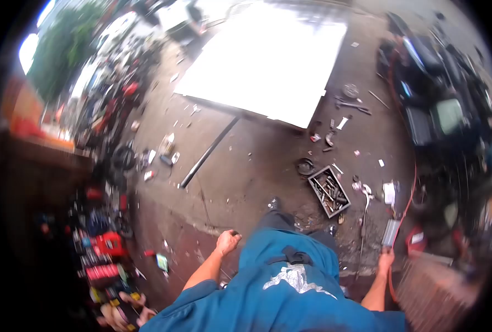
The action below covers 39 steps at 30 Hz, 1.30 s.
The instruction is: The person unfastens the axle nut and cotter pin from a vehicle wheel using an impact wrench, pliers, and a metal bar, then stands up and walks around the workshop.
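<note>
My left hand (229, 242) hangs beside my blue shirt with its fingers curled in. Nothing plainly shows inside it. Low on the right, my right hand (386, 259) is closed around the near end of a grey, flat, rectangular tool (390, 233); its exact kind is unclear. An orange-red hose (406, 209) runs along the floor past that tool and continues below the hand. Ahead of my feet, a metal tray (311, 180) contains several sockets and other metal parts.
A large white panel (262, 66) stands low over the floor, with a dark bar (208, 152) extending from it. Wrenches (352, 105) and scraps lie on the right. A dark motorcycle-like vehicle (423, 105) borders that side. Cluttered boxes, including a red one (109, 243), line the left.
</note>
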Motion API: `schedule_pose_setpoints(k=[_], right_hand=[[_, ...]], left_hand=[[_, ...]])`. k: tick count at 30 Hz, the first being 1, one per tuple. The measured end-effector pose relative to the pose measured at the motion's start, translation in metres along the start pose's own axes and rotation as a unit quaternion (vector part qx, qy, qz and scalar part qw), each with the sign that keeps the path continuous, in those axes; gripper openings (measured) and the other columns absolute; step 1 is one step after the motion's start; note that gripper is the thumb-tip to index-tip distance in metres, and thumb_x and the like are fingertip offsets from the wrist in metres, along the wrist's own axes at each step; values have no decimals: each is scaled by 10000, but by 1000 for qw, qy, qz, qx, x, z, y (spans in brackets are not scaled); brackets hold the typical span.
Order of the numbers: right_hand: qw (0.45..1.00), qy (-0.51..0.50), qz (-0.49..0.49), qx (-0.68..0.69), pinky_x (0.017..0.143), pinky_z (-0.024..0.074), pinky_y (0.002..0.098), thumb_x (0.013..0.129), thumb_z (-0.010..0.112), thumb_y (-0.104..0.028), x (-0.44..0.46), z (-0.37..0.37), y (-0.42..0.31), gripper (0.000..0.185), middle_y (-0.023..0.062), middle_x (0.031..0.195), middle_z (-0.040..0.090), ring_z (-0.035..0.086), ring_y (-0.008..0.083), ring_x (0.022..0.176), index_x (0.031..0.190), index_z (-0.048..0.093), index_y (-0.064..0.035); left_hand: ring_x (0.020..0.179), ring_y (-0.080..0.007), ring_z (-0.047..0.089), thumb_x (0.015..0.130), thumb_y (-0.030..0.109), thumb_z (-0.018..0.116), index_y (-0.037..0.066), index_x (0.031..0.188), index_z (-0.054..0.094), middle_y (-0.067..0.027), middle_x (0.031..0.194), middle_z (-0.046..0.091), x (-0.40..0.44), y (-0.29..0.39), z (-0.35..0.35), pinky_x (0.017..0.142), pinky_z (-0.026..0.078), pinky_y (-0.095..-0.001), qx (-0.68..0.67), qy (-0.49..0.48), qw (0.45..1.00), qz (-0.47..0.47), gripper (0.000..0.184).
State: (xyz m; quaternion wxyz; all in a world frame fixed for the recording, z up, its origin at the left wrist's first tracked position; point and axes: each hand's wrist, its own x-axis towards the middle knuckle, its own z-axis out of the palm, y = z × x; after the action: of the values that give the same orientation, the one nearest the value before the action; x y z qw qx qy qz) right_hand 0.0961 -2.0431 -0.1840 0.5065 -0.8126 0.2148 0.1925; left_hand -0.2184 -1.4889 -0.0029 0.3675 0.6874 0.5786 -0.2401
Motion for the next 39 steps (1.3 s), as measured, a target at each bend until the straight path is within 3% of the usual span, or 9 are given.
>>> schedule_pose_setpoints(k=[2, 5, 8, 20, 23, 27, 30, 33, 39], right_hand=[[998, -44, 24, -30, 476, 395, 264, 910, 634, -187, 25, 29, -9, 180, 11, 746, 569, 500, 98, 574, 945, 605, -12], [989, -119, 79, -31, 479, 401, 256, 905, 643, -199, -7, 102, -38, 235, 45, 805, 606, 542, 120, 596, 1043, 615, -11], [964, -248, 66, -69, 458, 381, 239, 907, 633, -197, -44, 183, -99, 250, 38, 787, 600, 533, 109, 576, 1075, 600, -14], [893, -387, -65, -222, 470, 391, 223, 910, 622, -254, -103, 386, -238, 249, 18, 767, 589, 516, 85, 587, 1027, 596, -36], [894, -375, -16, -246, 407, 339, 249, 860, 620, -155, -114, 393, -232, 136, -6, 624, 498, 474, 98, 496, 822, 540, -51], [862, -344, 123, -352, 381, 349, 309, 870, 616, -154, -98, 398, -219, 143, 46, 621, 527, 468, 150, 431, 915, 527, -52], [853, -367, 156, -336, 387, 371, 331, 870, 618, -156, -74, 422, -223, 142, 57, 636, 541, 503, 173, 458, 935, 551, -49], [845, -363, 91, -381, 446, 417, 333, 848, 635, -196, -61, 482, -244, 179, 69, 656, 558, 546, 190, 532, 852, 570, -30], [783, -423, -201, -410, 572, 466, 339, 831, 621, -231, -127, 640, -319, 289, 127, 720, 626, 567, 183, 592, 848, 621, 57]], left_hand=[[967, -305, 673, 826, 346, 642, 13, 1165, 647, -186, 1039, 695, -4, -36, 12, 834, 526, -398, 55, 39, 997, 35, 475], [1156, -340, 587, 823, 382, 653, 14, 1252, 590, -216, 1193, 634, -34, -42, -10, 972, 464, -414, 1, -1, 998, -59, 568], [1181, -326, 569, 828, 347, 639, 43, 1225, 618, -184, 1214, 630, -9, -89, -13, 997, 438, -403, -64, 57, 993, -80, 500], [1232, -330, 534, 827, 356, 657, 20, 1275, 580, -217, 1282, 578, 46, -244, -30, 1034, 416, -381, -312, 115, 916, -223, 565], [1168, -335, 583, 827, 345, 666, 2, 1212, 618, -234, 1191, 627, 49, -261, -10, 985, 451, -393, -373, 147, 880, -255, 518], [796, -288, 689, 836, 295, 674, -30, 1028, 673, -178, 862, 707, 31, -259, 9, 738, 532, -388, -413, 162, 859, -256, 378], [545, -180, 605, 855, 224, 670, -36, 965, 670, -104, 694, 645, 7, -230, -10, 527, 503, -331, -554, 178, 763, -282, 282], [442, -100, 493, 868, 172, 662, -39, 927, 664, -39, 611, 564, 12, -224, 15, 407, 421, -285, -616, 202, 694, -313, 219], [599, -189, 654, 883, 167, 646, -33, 1059, 642, -130, 791, 675, 1, -215, 3, 494, 522, -312, -595, 174, 703, -349, 267]])
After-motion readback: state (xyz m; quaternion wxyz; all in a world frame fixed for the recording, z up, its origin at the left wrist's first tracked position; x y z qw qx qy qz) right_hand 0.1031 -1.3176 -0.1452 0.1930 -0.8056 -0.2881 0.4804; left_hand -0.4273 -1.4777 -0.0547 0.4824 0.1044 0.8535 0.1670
